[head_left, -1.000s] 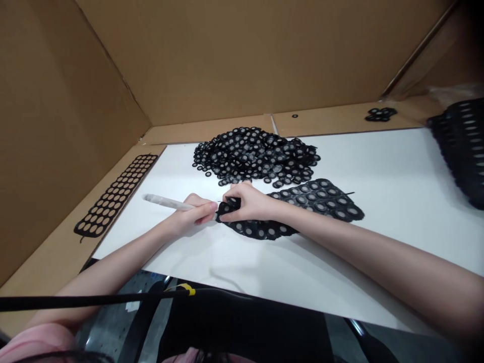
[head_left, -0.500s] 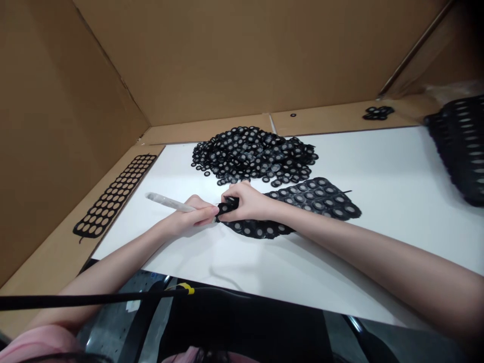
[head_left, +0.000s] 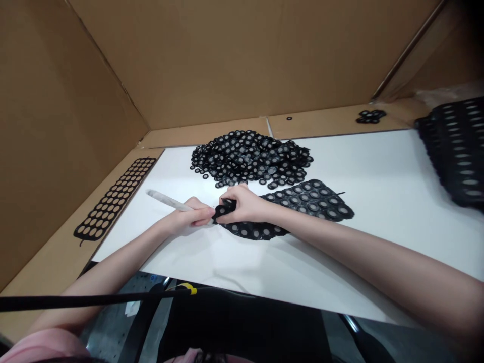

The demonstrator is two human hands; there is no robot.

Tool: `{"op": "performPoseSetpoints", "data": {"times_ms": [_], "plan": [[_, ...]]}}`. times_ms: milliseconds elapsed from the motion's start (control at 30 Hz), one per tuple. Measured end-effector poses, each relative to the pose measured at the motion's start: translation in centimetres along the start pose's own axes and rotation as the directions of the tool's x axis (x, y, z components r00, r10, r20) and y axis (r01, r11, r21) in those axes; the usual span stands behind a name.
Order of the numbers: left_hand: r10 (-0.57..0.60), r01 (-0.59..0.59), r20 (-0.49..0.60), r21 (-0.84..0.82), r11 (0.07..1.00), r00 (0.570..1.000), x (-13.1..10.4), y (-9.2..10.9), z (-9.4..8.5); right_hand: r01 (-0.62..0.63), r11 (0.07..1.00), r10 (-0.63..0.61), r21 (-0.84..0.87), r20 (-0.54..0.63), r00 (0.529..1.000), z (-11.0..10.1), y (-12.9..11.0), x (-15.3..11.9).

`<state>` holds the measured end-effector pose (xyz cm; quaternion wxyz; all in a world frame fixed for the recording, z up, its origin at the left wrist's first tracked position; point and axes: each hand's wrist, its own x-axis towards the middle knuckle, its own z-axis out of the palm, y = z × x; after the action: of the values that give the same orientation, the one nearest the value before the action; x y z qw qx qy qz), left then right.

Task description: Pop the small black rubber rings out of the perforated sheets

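Black punched sheet (head_left: 295, 201) lies mid-tabletop, its nine-o'clock end pinched in the right hand (head_left: 245, 204); the left hand (head_left: 192, 217) clamps a white tool (head_left: 166, 200). A slip could tear rings.

Even, soft overhead light with faint shadows; the centre is sharp, while the edges are warped and blurred.

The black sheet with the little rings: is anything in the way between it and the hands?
No, nothing visible. The right hand already pinches the near end of the black sheet. The left hand holds a white stick tool, its tip right at that pinched end. The loose ring pile lies behind.
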<state>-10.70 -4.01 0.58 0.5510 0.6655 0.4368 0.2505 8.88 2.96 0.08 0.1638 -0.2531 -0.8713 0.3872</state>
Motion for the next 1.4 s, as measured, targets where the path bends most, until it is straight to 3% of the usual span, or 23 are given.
{"op": "performPoseSetpoints", "data": {"times_ms": [67, 100, 167, 233, 400, 467, 533, 600, 733, 767, 800, 867, 900, 967, 1033, 1100, 1133, 1167, 1200, 1233, 1300, 1367, 1400], "plan": [[-0.008, -0.003, -0.09, -0.119, 0.993, 0.996, 0.2, -0.5, -0.9, -0.007, 1.0, 0.007, -0.017, -0.005, 1.0, -0.1, 0.0, 0.0], [0.004, -0.035, -0.202, -0.152, 0.988, 0.979, 0.4, -0.7, -1.6, -0.004, 1.0, 0.004, -0.027, -0.001, 1.0, -0.1, 0.1, 0.0], [0.045, -0.089, -0.479, -0.068, 0.994, 0.877, 0.8, -1.1, -3.2, 0.003, 0.999, -0.003, -0.054, -0.01, 1.0, -0.1, 0.2, -0.1], [0.127, -0.01, -0.654, 0.18, 0.984, 0.745, 1.0, -1.5, -4.9, 0.034, 0.996, -0.036, -0.08, -0.019, 0.999, 0.0, 0.2, -0.2], [0.222, 0.112, -0.754, 0.364, 0.925, 0.619, 0.5, -2.9, -8.4, 0.052, 0.989, -0.073, -0.139, -0.151, 0.986, 0.4, 0.0, -0.6], [0.275, 0.242, -0.757, 0.493, 0.835, 0.593, 0.4, -3.7, -9.4, 0.063, 0.987, -0.092, -0.148, -0.2, 0.975, 0.6, 0.1, -0.6], [0.295, 0.336, -0.726, 0.588, 0.736, 0.621, 0.4, -4.3, -10.1, 0.095, 0.986, -0.123, -0.139, -0.214, 0.969, 0.7, 0.2, -0.6], [0.297, 0.357, -0.711, 0.614, 0.704, 0.637, 0.5, -4.5, -10.5, 0.127, 0.984, -0.153, -0.128, -0.217, 0.964, 0.7, 0.3, -0.5], [0.352, 0.245, -0.716, 0.585, 0.773, 0.603, 0.2, -3.3, -9.3, 0.135, 0.976, -0.177, -0.173, -0.255, 0.951, 0.5, -0.1, -0.6], [0.331, 0.162, -0.699, 0.538, 0.828, 0.634, 0.1, -2.7, -8.5, 0.134, 0.972, -0.184, -0.194, -0.267, 0.946, 0.5, -0.3, -0.6], [0.271, 0.064, -0.651, 0.442, 0.895, 0.709, 0.0, -2.1, -7.5, 0.136, 0.968, -0.193, -0.212, -0.278, 0.941, 0.3, -0.5, -0.6], [0.167, -0.1, -0.387, 0.187, 0.977, 0.907, 0.1, -0.9, -5.1, 0.156, 0.959, -0.223, -0.237, -0.293, 0.93, -0.3, -0.8, -0.4], [0.167, -0.152, -0.269, 0.079, 0.985, 0.948, 0.3, -0.2, -3.9, 0.171, 0.955, -0.242, -0.242, -0.303, 0.922, -0.9, -0.9, -0.3], [0.144, -0.153, -0.159, -0.047, 0.987, 0.977, 1.0, 1.4, -1.6, 0.215, 0.949, -0.285, -0.233, -0.334, 0.898, -2.6, -1.2, -0.5], [0.16, -0.179, -0.143, -0.132, 0.975, 0.977, 2.3, 3.2, 0.0, 0.221, 0.95, -0.303, -0.221, -0.477, 0.825, -4.8, -1.9, -1.3], [0.216, -0.242, -0.184, -0.131, 0.961, 0.959, 3.9, 5.2, 0.9, 0.166, 0.964, -0.265, -0.207, -0.714, 0.648, -6.9, -3.1, -3.1], [0.254, -0.285, -0.236, -0.104, 0.953, 0.938, 4.7, 6.3, 1.2, 0.147, 0.974, -0.224, -0.17, -0.782, 0.581, -7.6, -3.9, -4.3], [0.307, -0.343, -0.296, -0.078, 0.936, 0.904, 5.6, 7.3, 1.4, 0.149, 0.982, -0.18, -0.116, -0.814, 0.552, -7.9, -4.8, -5.6], [0.358, -0.4, -0.371, -0.04, 0.916, 0.857, 6.5, 8.3, 1.5, 0.18, 0.982, -0.151, -0.056, -0.805, 0.574, -7.8, -5.7, -7.0], [0.411, -0.447, -0.41, 0.009, 0.894, 0.814, 7.3, 9.3, 1.7, 0.235, 0.972, -0.168, -0.017, -0.751, 0.639, -7.4, -6.5, -8.3], [0.503, -0.535, -0.465, 0.074, 0.842, 0.728, 8.4, 11.0, 2.2, 0.326, 0.93, -0.193, 0.169, -0.529, 0.826, -5.6, -7.4, -10.2], [0.58, -0.61, -0.5, 0.123, 0.782, 0.643, 8.7, 12.4, 2.7, 0.225, 0.844, -0.104, 0.487, -0.262, 0.959, -3.6, -6.9, -11.1], [0.61, -0.641, -0.511, 0.143, 0.754, 0.605, 8.4, 12.9, 3.0, 0.187, 0.755, -0.049, 0.628, -0.231, 0.972, -2.9, -6.3, -11.2]]}}
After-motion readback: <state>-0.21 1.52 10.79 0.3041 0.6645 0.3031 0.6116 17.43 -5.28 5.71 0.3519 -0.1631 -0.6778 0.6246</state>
